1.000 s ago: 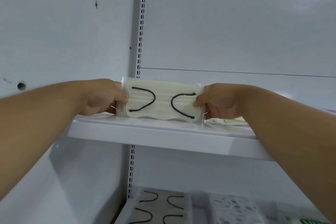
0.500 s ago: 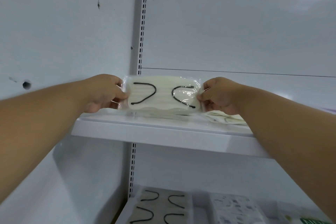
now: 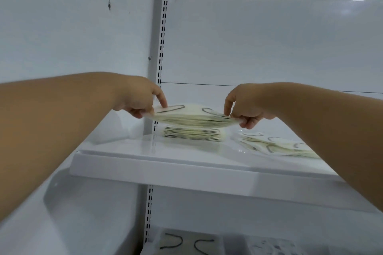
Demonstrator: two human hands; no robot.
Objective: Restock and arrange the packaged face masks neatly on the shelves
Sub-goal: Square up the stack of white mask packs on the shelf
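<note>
I have tipped the cream plastic-wrapped mask stack flat; my left hand and right hand pinch its ends, long axis along the white shelf's front edge.

Held stack: I am holding a stack of mask packs lying flat, above the shelf, my left hand gripping its 9 o'clock end and my right hand pinching its 3 o'clock end.
Under it: a second stack is sitting on the shelf directly below, apart from the held one.
3 o'clock: loose packs are lying flat on the shelf, near the second stack.
6 o'clock: more packs are lying on the lower shelf.
12 o'clock: the slotted upright is standing behind the stacks.
</note>
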